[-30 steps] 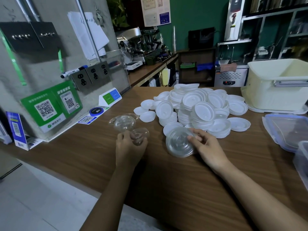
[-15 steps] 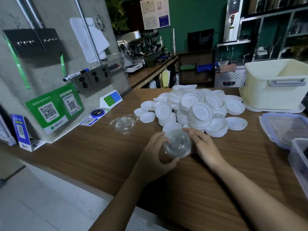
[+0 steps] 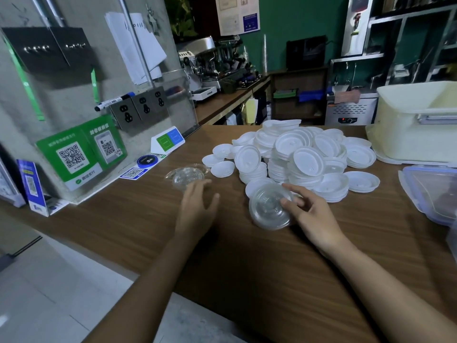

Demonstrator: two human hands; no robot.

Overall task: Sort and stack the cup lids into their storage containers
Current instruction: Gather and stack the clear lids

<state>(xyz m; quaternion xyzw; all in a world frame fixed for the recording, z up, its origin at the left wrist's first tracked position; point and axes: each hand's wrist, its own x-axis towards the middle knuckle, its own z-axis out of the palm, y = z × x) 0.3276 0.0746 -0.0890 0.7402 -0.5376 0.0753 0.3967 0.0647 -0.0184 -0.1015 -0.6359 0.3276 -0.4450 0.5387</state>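
Observation:
A heap of white cup lids covers the far middle of the wooden counter. In front of it my right hand grips a small stack of clear lids by its right edge, tilted toward me. My left hand hovers to the left with straight fingers and holds nothing; its fingertips are just short of a loose clear lid lying flat on the counter.
A cream tub stands at the back right. A clear storage container lies at the right edge. QR code signs, a small tent card and wall sockets line the left wall. The counter's front edge runs diagonally below my arms.
My left hand has let go of the clear stack and moved left toward the loose clear lid. My right hand now holds the stack alone.

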